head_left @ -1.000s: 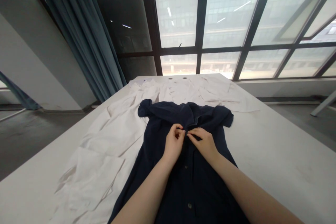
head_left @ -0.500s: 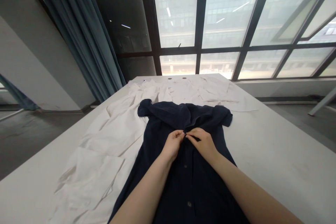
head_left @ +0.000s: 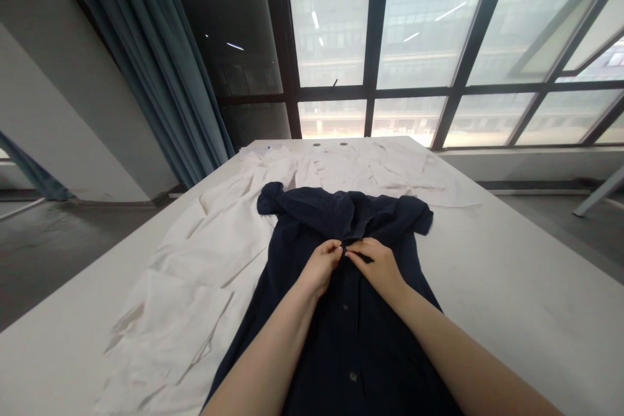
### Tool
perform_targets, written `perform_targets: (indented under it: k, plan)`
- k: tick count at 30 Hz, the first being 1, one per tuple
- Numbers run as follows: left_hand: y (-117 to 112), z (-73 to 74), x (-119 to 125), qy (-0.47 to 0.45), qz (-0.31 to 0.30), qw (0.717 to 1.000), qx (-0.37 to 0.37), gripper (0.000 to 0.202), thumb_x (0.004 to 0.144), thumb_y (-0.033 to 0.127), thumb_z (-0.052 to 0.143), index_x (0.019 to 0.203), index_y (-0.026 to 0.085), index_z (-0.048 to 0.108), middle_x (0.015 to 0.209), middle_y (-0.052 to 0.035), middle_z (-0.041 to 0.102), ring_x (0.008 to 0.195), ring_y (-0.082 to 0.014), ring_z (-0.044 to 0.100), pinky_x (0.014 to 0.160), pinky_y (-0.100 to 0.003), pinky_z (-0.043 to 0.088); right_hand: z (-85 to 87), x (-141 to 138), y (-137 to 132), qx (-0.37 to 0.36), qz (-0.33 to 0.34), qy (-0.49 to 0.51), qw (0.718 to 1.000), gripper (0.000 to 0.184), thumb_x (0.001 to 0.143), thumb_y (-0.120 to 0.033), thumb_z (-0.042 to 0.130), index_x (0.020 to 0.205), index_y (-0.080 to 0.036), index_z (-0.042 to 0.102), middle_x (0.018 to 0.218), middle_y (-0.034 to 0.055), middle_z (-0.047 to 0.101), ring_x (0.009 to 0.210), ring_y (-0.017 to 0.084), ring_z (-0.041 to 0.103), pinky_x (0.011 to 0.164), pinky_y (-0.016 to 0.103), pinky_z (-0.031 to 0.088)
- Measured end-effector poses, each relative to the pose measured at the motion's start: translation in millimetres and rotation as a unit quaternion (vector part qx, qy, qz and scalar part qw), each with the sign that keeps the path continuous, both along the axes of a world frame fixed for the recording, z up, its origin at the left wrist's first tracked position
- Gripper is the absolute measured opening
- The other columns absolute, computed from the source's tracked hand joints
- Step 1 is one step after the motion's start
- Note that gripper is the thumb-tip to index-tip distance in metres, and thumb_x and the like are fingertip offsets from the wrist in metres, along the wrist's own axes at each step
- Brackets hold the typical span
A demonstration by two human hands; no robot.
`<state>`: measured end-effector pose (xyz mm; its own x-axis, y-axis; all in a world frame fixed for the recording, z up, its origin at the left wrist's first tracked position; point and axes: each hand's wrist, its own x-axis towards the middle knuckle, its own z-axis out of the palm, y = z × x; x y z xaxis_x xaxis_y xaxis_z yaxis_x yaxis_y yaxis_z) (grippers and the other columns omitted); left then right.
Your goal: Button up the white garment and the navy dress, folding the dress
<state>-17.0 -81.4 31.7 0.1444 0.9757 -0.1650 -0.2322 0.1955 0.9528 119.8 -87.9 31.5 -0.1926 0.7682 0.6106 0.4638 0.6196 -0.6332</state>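
the dark garment [head_left: 336, 344] spreads beneath the left hand [head_left: 320, 266] and right hand [head_left: 381, 265], their fingers [head_left: 359, 246] pinched nearly together on its front; two buttons [head_left: 346, 307] below the fingers look done up, while the front just above seems unfastened.

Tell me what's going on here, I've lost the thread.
A person is working with both bare hands on a navy garment lying on a white table. The left hand and right hand pinch its front just below the collar, fingertips nearly meeting; what lies between them is too small to tell. Two buttons show farther down the front. White cloth lies alongside on the left and beyond.
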Motion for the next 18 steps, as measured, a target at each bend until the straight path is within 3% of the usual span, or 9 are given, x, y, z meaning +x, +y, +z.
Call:
perform_targets:
  k: [7,13,18]
  plan:
    - [-0.8,4.2,2.9,-0.024,0.000,0.997,0.068,0.014,0.064,0.027,0.059,0.068,0.014,0.055,0.060,0.0024,0.048,0.053,-0.0060,0.039,0.052,-0.019,0.028,-0.1,-3.0,-1.8,0.012,-0.020,0.051,0.998,0.012,0.073,-0.020,0.055,0.078,-0.022,0.065,0.079,0.0029,0.063,0.077,0.015,0.058,0.073,0.030,0.047]
    - [-1.2,6.9,6.5,-0.101,0.070,0.992,0.038,0.024,0.053,0.019,0.065,0.073,0.014,0.054,0.059,0.0036,0.051,0.052,-0.0052,0.043,0.053,-0.018,0.031,-0.3,-7.0,-2.7,0.012,-0.018,0.059,0.998,0.011,0.074,-0.020,0.054,0.075,-0.020,0.065,0.074,0.0033,0.061,0.073,0.015,0.057,0.070,0.029,0.048]
    - [1.3,3.1,2.6,-0.100,0.060,0.993,0.022,0.025,0.051,0.016,0.066,0.073,0.014,0.054,0.060,0.0032,0.053,0.056,-0.0061,0.049,0.058,-0.018,0.035,-0.1,-5.2,-0.1,0.006,-0.011,0.058,0.998,0.010,0.073,-0.020,0.055,0.073,-0.020,0.065,0.074,0.0034,0.062,0.072,0.015,0.057,0.069,0.030,0.048]
